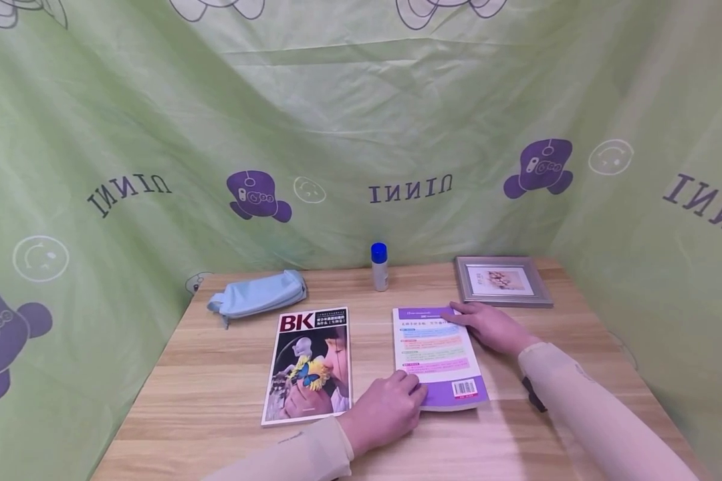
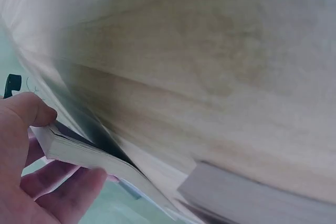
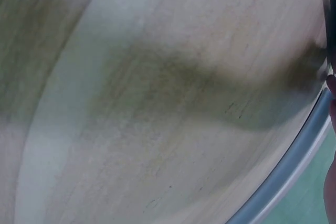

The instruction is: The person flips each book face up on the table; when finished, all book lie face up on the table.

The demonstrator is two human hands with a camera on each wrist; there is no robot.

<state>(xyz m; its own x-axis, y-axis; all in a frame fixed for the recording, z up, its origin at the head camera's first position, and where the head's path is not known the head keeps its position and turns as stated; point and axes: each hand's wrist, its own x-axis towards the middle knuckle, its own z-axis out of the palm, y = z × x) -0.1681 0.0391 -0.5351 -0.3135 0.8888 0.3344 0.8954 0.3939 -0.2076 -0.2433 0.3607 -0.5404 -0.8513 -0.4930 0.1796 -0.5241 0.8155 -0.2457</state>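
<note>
Right of centre on the table point(image 1: 174, 414), a purple-and-white book point(image 1: 438, 357) sits between two hands.
Left hand point(image 1: 386, 409) pinches its near-left corner; whether the right hand point(image 1: 498, 329) grips its far-right edge, I cannot tell. Uneven lifting could splay pages. Bare wood separates it from the magazine point(image 1: 309, 367); picture frame point(image 1: 501, 280) limits room beyond.

Pastel-banded white and purple book point(image 1: 432, 351), pale blue pouch point(image 1: 259, 295), silver frame point(image 1: 466, 282), purple-patterned green curtain point(image 1: 337, 120)
</note>
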